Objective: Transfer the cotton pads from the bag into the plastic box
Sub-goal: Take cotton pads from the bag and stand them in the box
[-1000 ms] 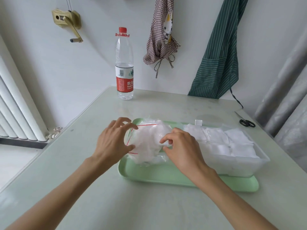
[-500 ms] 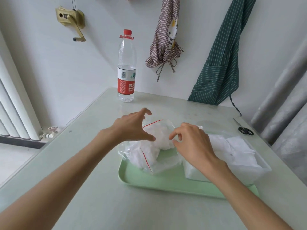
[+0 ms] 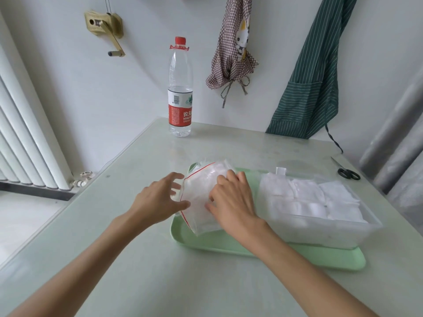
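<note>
A clear zip bag (image 3: 199, 197) with a red seal line lies on the left part of the green tray (image 3: 229, 247), with white cotton pads inside it. My right hand (image 3: 231, 202) lies on top of the bag, fingers curled and pinching the plastic. My left hand (image 3: 160, 200) is at the bag's left edge with fingers spread, its thumb touching the red seal. The clear plastic box (image 3: 343, 232) stands on the right part of the tray, filled with white cotton pads (image 3: 320, 197).
A water bottle (image 3: 180, 88) stands at the table's far edge. Black-handled scissors (image 3: 346, 172) lie at the far right. Two aprons hang on the wall behind. A white radiator (image 3: 23, 133) is on the left.
The bag was raised off the tray half a second ago and now lies on it. My left hand has come off the bag's top to its left edge, fingers spread.
</note>
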`<act>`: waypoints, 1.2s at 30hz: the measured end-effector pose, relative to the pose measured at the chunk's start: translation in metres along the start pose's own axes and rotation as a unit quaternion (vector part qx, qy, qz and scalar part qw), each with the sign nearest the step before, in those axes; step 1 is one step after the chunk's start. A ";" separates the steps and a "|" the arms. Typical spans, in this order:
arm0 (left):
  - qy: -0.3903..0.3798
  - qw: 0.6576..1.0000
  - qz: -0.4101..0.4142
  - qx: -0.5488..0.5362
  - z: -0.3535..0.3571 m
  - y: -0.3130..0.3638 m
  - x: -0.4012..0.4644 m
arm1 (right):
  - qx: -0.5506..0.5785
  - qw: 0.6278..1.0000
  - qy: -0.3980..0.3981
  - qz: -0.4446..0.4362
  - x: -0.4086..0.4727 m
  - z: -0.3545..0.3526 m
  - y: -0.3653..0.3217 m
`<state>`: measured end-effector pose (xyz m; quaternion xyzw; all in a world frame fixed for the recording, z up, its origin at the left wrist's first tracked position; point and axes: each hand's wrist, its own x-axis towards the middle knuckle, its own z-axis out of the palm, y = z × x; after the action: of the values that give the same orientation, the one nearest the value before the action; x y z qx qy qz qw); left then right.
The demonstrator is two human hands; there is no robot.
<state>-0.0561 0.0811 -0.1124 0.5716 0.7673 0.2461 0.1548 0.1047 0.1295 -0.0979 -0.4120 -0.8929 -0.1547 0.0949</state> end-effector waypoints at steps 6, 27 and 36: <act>0.032 0.999 -0.019 -0.019 -0.006 0.012 0.000 | 0.094 0.988 0.119 0.004 -0.017 -0.012 0.019; -0.091 0.920 0.058 -0.378 0.009 0.160 -0.007 | 0.679 0.668 0.066 0.298 -0.075 -0.066 0.125; -0.121 0.891 0.082 -0.429 0.041 0.219 0.007 | 0.641 0.696 0.080 0.314 -0.085 -0.062 0.179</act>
<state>0.1381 0.1456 -0.0245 0.5360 0.5128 0.4917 0.4560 0.2993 0.1573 -0.0296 -0.4933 -0.5835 0.4617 0.4506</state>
